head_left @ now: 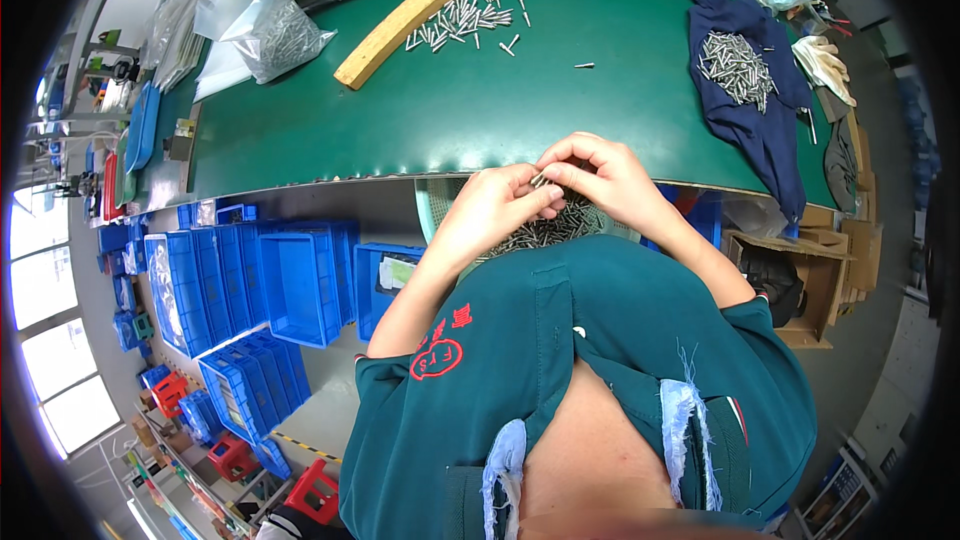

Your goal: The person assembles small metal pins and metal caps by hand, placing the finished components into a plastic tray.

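Observation:
My left hand [500, 202] and my right hand [603, 178] meet just in front of the table's near edge. Both are closed, thumbs and fingers pinching a few small metal pins [539, 180] between them. How the pins are shared between the hands is partly hidden by the fingers. Right below is a pale green basket [431, 208] holding a heap of the same dark silver pins [545, 232]. On the green table [480, 130] beyond, a loose pile of pins [462, 22] lies inside a wooden strip [430, 8], and a single pin [584, 66] rests apart.
A navy cloth [740, 130] at the right bears another pin heap [737, 70], with a white glove [823, 70] beside it. A clear bag of pins [275, 40] sits at the table's left. Blue crates [300, 290] stand below on the left; a cardboard box [815, 300] stands right.

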Demonstrator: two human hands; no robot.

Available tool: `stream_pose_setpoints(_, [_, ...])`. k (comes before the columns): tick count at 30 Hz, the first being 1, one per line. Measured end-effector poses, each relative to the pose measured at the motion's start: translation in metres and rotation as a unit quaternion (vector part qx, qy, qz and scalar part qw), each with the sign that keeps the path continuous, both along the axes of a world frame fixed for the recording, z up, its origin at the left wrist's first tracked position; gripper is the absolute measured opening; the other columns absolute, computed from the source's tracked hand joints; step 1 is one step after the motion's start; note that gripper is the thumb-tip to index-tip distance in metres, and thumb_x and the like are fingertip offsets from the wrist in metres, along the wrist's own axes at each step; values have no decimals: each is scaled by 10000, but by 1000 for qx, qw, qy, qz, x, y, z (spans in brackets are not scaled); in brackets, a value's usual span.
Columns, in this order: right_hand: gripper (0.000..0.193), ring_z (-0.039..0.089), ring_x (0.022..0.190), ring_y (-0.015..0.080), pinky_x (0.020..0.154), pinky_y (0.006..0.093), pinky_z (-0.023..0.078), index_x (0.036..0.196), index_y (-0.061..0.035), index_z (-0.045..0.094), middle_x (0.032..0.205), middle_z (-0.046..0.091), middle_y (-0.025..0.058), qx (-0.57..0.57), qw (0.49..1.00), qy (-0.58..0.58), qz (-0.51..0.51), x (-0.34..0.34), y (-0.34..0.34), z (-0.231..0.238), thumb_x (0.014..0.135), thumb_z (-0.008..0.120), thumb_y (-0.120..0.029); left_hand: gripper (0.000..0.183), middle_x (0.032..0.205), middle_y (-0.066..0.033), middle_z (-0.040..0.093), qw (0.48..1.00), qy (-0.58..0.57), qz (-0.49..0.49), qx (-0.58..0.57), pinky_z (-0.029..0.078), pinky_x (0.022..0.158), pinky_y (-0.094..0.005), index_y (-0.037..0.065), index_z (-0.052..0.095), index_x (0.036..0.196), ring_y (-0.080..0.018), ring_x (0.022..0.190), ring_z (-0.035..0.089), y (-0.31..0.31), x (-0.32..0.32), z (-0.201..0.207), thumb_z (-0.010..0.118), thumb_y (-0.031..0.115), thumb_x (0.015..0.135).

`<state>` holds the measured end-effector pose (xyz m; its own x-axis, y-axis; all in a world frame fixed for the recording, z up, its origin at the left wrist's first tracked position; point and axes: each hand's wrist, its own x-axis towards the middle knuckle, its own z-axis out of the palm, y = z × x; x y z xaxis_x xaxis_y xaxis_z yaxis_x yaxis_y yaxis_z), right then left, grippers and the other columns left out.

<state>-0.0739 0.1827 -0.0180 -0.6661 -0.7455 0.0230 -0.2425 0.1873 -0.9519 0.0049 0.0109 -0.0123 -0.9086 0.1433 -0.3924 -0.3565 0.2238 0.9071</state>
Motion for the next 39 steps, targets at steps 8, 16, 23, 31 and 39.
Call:
stream_pose_setpoints(8, [170, 540, 727, 60, 578, 178, 461, 1039, -50, 562, 860, 554, 6, -229, 735, -637, -39, -9, 5, -16, 921, 559, -172, 263, 948, -121, 671, 995, 44, 45, 78, 508, 738, -244, -27, 589, 1101, -148, 836, 647, -22, -1, 14, 527, 159, 926])
stream_pose_setpoints(16, [193, 536, 750, 46, 586, 166, 450, 1058, -51, 587, 826, 567, -8, -207, 782, -588, 4, -7, 5, -18, 923, 559, -185, 251, 960, -109, 670, 991, 66, 98, 68, 507, 742, -241, -17, 588, 1106, -131, 829, 640, -39, -1, 13, 519, 155, 937])
stream_pose_setpoints(23, [184, 546, 787, 51, 634, 192, 427, 1012, -49, 632, 894, 609, -1, -72, 953, -289, -53, -7, 19, -1, 916, 553, -184, 253, 983, -126, 661, 987, 70, 141, 41, 509, 755, -249, -34, 576, 1112, -144, 852, 638, -42, 15, 11, 508, 137, 938])
stream_pose_setpoints(31, [197, 556, 770, 80, 678, 251, 457, 1003, -53, 640, 879, 624, 17, 159, 983, -83, -25, 41, 62, -28, 866, 631, -194, 257, 979, -118, 664, 938, 104, 320, -86, 495, 739, -245, -27, 559, 1134, -151, 918, 625, -49, 82, -35, 533, 118, 923])
stream_pose_setpoints(39, [505, 499, 665, 63, 602, 223, 428, 1237, -43, 507, 789, 538, -4, 169, 934, 1, -316, 47, 94, -115, 819, 689, -259, 438, 814, -54, 535, 887, 14, 355, -295, 448, 603, -280, 63, 503, 1243, -138, 639, 516, -36, 121, -92, 625, 231, 857])
